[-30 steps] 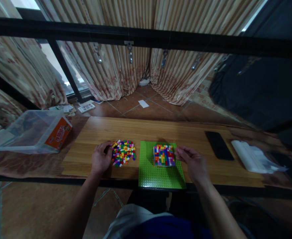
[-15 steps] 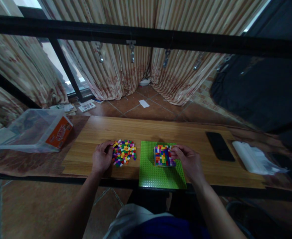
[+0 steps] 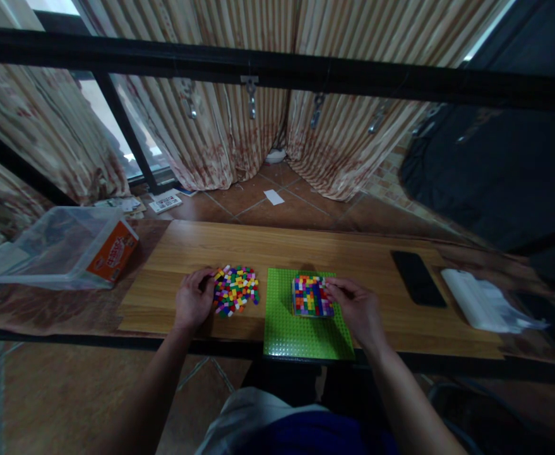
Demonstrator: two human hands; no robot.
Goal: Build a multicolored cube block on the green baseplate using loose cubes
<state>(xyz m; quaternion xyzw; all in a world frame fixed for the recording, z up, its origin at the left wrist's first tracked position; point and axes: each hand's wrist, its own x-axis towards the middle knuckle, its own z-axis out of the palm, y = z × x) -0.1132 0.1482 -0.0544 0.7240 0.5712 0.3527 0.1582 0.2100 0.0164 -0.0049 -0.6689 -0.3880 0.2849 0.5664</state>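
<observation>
A loose pile of small multicoloured building bricks point(image 3: 236, 292) lies on the wooden board. My left hand point(image 3: 194, 299) rests at the pile's left edge, fingers curled and thumb close to the forefinger; what they hold, if anything, is hidden. To the right, a green studded baseplate point(image 3: 305, 338) reaches the board's near edge. On it stands a squarish block of tightly packed coloured bricks point(image 3: 311, 297). My right hand point(image 3: 360, 309) is closed in a pinch on a building brick at the block's upper right corner, the brick mostly covered by the fingertips.
A clear plastic tub point(image 3: 64, 246) with an orange label stands at the left. A black phone point(image 3: 418, 279) lies on the wooden board point(image 3: 239, 243) at the right, beside a white package point(image 3: 476, 300). A dark metal rail point(image 3: 277, 63) crosses in front of the curtains.
My right fingertips have shifted slightly and settled lower against the block's upper right corner. My left hand and the pile look unchanged.
</observation>
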